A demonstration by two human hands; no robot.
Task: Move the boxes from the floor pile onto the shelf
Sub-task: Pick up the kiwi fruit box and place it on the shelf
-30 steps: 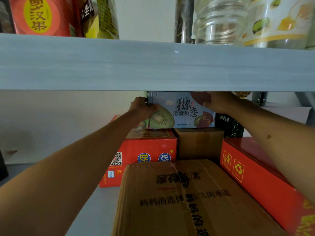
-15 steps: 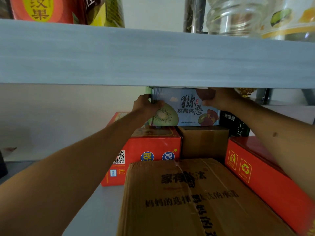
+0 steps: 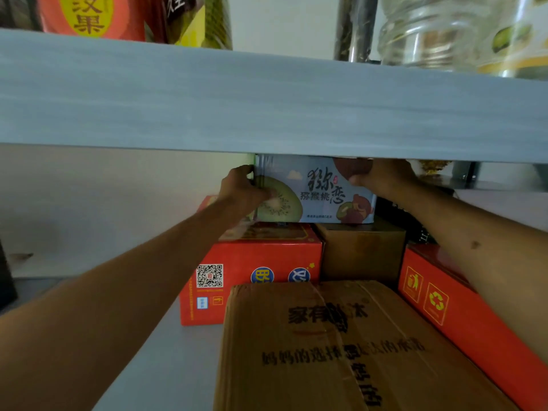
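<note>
A pale blue kiwi-print box [image 3: 320,194] stands at the back of the lower shelf, on top of a red box [image 3: 258,271] and a small brown carton [image 3: 361,250]. My left hand [image 3: 243,188] grips its left edge, fingers curled round the corner. Against its upper right part lies my right hand [image 3: 382,176], thumb on the front face, its fingers partly hidden by the shelf board [image 3: 267,99] above. A large brown carton [image 3: 341,351] lies in front, nearest to me.
A long red box [image 3: 462,310] lies along the right side. A dark box [image 3: 415,229] sits behind it. The grey board above carries a red-and-yellow pack [image 3: 89,16], a clear jar [image 3: 439,28] and a metal post [image 3: 353,28]. Bare shelf surface [image 3: 166,366] lies at the left.
Both hands stay on the kiwi box; it sits slightly higher in view, its top now tucked behind the board's edge. The view has tilted a little.
</note>
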